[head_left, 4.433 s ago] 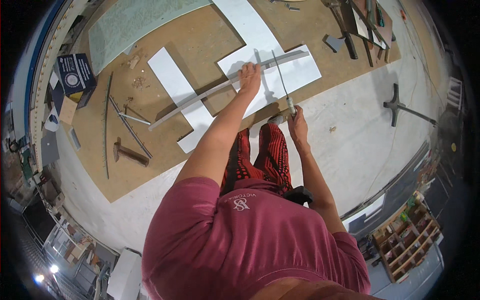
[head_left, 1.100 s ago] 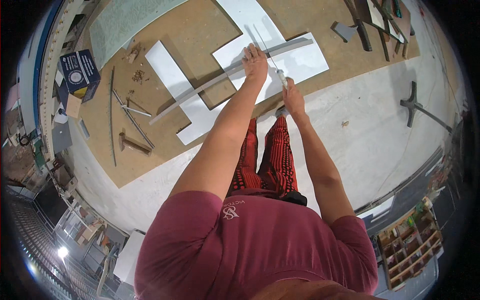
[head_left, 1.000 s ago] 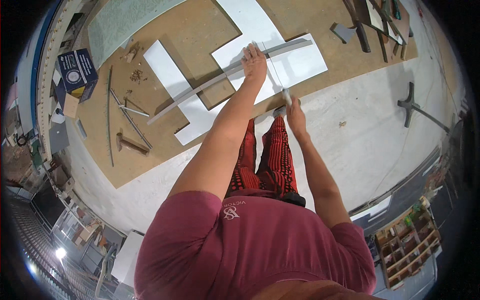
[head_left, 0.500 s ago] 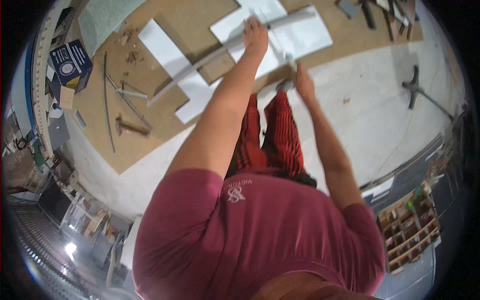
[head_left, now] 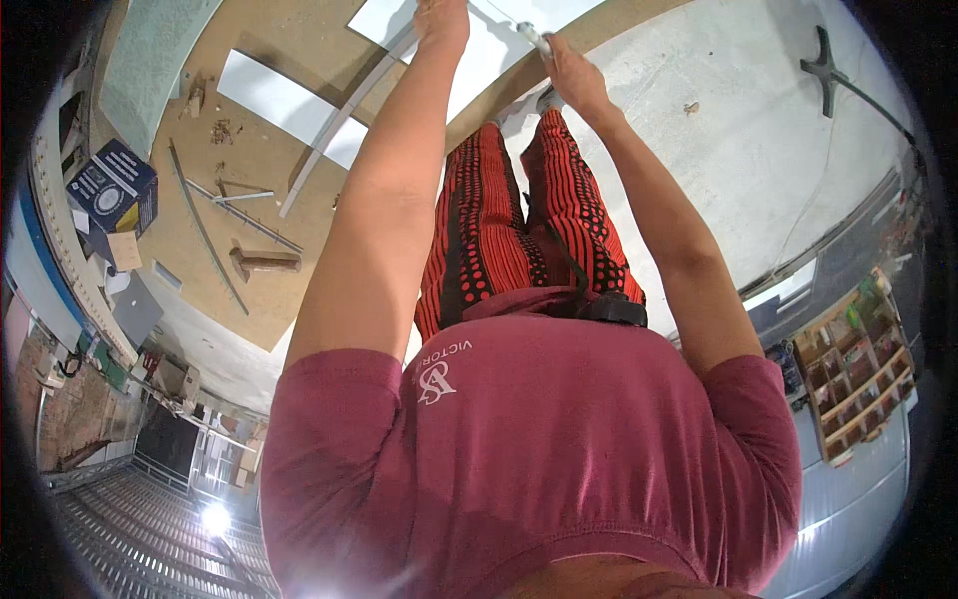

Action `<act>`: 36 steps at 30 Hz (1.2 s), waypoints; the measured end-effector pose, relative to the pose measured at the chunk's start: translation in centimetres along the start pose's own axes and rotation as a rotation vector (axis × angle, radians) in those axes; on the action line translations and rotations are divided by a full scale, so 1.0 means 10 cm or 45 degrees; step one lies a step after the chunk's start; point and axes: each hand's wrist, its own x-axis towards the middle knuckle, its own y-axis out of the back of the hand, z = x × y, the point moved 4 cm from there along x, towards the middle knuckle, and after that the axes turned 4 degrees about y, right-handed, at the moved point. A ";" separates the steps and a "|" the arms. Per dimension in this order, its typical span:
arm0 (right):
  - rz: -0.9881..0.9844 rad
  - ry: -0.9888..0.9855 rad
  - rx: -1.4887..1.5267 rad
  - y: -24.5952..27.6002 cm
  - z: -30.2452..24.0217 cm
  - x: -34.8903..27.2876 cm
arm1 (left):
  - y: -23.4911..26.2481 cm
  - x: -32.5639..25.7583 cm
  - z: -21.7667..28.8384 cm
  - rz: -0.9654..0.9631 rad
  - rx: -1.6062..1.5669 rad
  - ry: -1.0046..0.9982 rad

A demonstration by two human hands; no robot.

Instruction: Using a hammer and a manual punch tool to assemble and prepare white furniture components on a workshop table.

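A broad brown board spreads out ahead of me, with flat white panels lying on it. A long grey strip slants across them, running up toward my left hand; the top of the view cuts off those fingers, so I cannot tell what they are doing. My right hand is curled around a pale-handled tool at the panels' near edge.

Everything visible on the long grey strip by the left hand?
The grey strip is long, narrow and plain, perhaps metal. It lies diagonally over the brown board, crossing the white panel, near end at lower left. It runs up and right to the left hand at the picture's top. Far end out of view; hand partly cropped, contact unclear.
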 end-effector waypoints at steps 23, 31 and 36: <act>-0.037 0.005 0.058 -0.01 0.02 -0.02 | 0.04 -0.04 0.00 -0.028 -0.082 0.060; -0.069 0.142 0.018 0.12 -0.28 0.22 | -0.04 0.02 -0.30 0.079 0.197 0.000; -0.078 0.020 0.157 -0.07 0.21 -0.21 | 0.15 -0.06 0.13 0.002 -0.014 0.054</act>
